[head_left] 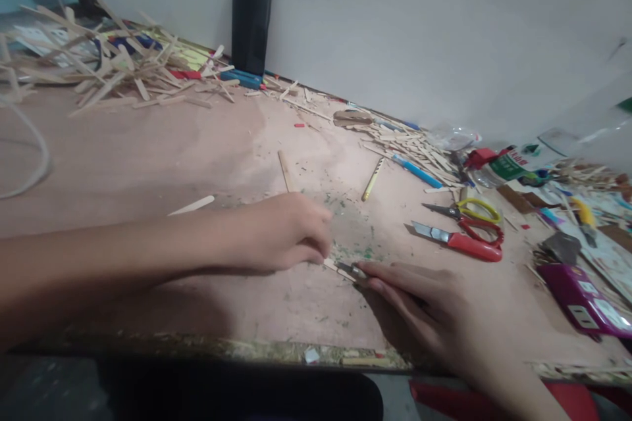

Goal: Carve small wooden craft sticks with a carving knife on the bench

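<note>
My left hand (pixel 299 233) is closed, its fingertips pinching a small wooden craft stick (pixel 330 264) against the table. In my right hand (pixel 424 293) is a small craft knife (pixel 351 269), its blade touching or right over the stick; most of its handle is hidden by my fingers. Green marks and fine shavings lie around both hands. Another craft stick (pixel 285 170) lies just beyond my left hand, and a rounded one (pixel 193 204) shows beyond my left forearm.
Right of my hands lie a red utility knife (pixel 471 247), scissors (pixel 476 218), a blue pen-like tool (pixel 419 172) and a purple box (pixel 585 296). A phone (pixel 251 21) leans against the wall. Sticks are heaped at back left (pixel 118 69); a plastic bottle (pixel 518 161) lies at right.
</note>
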A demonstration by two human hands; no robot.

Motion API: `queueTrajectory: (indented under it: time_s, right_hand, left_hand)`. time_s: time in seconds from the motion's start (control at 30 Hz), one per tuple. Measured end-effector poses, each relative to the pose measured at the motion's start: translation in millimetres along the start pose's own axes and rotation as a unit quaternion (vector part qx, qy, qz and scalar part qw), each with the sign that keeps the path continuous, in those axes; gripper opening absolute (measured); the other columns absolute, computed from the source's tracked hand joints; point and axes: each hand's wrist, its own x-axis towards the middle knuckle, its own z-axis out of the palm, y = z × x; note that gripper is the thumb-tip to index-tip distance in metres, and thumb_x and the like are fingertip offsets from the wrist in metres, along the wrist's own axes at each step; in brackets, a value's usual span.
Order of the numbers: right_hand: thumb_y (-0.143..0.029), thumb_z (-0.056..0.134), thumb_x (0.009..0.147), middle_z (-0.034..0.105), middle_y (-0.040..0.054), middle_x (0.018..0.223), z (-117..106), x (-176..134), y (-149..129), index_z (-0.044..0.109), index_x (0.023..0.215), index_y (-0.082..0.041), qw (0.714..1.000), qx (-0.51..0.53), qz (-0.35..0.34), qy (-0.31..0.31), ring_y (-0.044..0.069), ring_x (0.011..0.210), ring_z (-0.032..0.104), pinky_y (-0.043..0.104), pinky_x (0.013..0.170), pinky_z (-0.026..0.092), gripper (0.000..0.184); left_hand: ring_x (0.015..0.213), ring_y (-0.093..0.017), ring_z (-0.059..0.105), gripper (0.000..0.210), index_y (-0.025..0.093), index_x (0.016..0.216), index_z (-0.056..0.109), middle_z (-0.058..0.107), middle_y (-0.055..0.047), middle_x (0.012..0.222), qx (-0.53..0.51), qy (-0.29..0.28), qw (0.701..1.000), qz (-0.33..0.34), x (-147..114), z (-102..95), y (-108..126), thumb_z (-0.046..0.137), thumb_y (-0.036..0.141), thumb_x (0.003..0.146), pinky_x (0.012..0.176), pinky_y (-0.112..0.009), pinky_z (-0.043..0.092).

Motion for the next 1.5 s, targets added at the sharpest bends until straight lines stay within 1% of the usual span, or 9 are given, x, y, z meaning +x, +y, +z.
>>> queueTrajectory:
  time_s: [0.13,0.23,0.43,0.5,0.73,0.9,1.1,1.27,1.5]
  right_hand:
    - [-0.027,0.057,0.125,0.095,0.0077,0.09,-2.5,8.1,-6.7,0.095,0.119,-0.016,1.0,0.005,-0.026,-0.009,0.018,0.061,0.088,0.02,0.055,0.064,0.041]
    - [-0.026,0.054,0.126,0.095,0.0066,0.086,-2.5,12.8,-11.6,0.095,0.114,-0.017,1.0,0.007,-0.026,-0.008,0.016,0.059,0.087,0.017,0.059,0.066,0.043]
    - [-0.026,0.055,0.127,0.097,0.016,0.106,-2.7,10.3,-6.7,0.095,0.118,-0.01,0.999,0.004,-0.04,-0.013,0.022,0.077,0.095,0.019,0.06,0.067,0.044]
    - [-0.026,0.054,0.128,0.097,0.0174,0.107,-2.7,8.8,-4.1,0.094,0.121,-0.007,0.999,0.003,-0.048,-0.014,0.021,0.075,0.094,0.02,0.056,0.065,0.045]
    - [-0.023,0.053,0.128,0.089,0.0065,0.08,-2.7,9.9,-3.8,0.093,0.126,-0.006,0.997,-0.011,-0.076,-0.01,0.016,0.054,0.079,0.026,0.049,0.055,0.044]
    - [-0.023,0.059,0.125,0.09,0.0046,0.084,2.4,1.2,1.1,0.094,0.129,-0.012,0.998,-0.008,-0.055,0.003,0.016,0.06,0.082,0.025,0.054,0.059,0.037]
    - [-0.025,0.066,0.122,0.097,0.0067,0.102,9.3,-7.6,8.8,0.096,0.118,-0.025,0.998,0.007,0.015,0.068,0.022,0.079,0.093,0.024,0.07,0.071,0.031]
    - [-0.031,0.067,0.121,0.098,0.0059,0.103,10.8,-7.8,10.0,0.098,0.115,-0.029,0.994,0.017,0.047,0.092,0.025,0.083,0.095,0.027,0.072,0.074,0.032]
    - [-0.03,0.069,0.118,0.098,0.0043,0.103,11.5,-8.0,12.0,0.099,0.114,-0.031,0.992,0.024,0.062,0.103,0.024,0.083,0.094,0.028,0.073,0.075,0.03]
  left_hand:
    - [0.075,-0.013,0.067,0.023,0.019,0.087,0.087,0.066,0.002,0.078,-0.013,0.005,1.0,-0.006,1.0,1.5,-2.3,0.078,0.005,0.104,0.072,-0.025,0.048]
    - [0.074,-0.013,0.066,0.024,0.019,0.087,0.087,0.066,0.002,0.078,-0.014,0.007,1.0,-0.007,1.2,1.3,-2.1,0.077,0.005,0.104,0.072,-0.025,0.047]
    - [0.077,-0.013,0.067,0.024,0.019,0.087,0.087,0.068,0.002,0.08,-0.015,-0.001,1.0,-0.01,2.0,-0.7,-1.1,0.079,0.002,0.102,0.075,-0.024,0.049]
    - [0.077,-0.013,0.068,0.024,0.019,0.087,0.087,0.068,0.002,0.08,-0.017,-0.004,1.0,-0.01,2.3,-1.0,-1.0,0.081,0.002,0.102,0.075,-0.024,0.049]
    - [0.078,-0.012,0.068,0.022,0.018,0.089,0.087,0.068,0.002,0.082,-0.013,-0.009,1.0,-0.008,1.8,-1.1,-1.9,0.081,0.002,0.104,0.076,-0.024,0.049]
    - [0.079,-0.013,0.069,0.023,0.018,0.09,0.086,0.069,0.002,0.084,0.005,-0.015,1.0,-0.001,0.1,-3.2,-1.4,0.078,0.004,0.106,0.076,-0.024,0.049]
    - [0.079,-0.014,0.069,0.02,0.019,0.094,0.085,0.068,0.001,0.088,0.052,-0.028,0.998,0.018,-4.3,-7.8,0.6,0.077,0.012,0.111,0.074,-0.027,0.049]
    - [0.089,-0.018,0.072,0.027,0.02,0.101,0.084,0.075,-0.003,0.098,0.098,-0.033,0.994,0.044,-5.1,-8.7,-1.6,0.064,0.014,0.118,0.082,-0.029,0.052]
    - [0.089,-0.023,0.068,0.03,0.02,0.103,0.082,0.077,-0.006,0.098,0.159,-0.007,0.986,0.056,-2.7,-4.9,-9.1,0.058,0.006,0.116,0.081,-0.035,0.049]
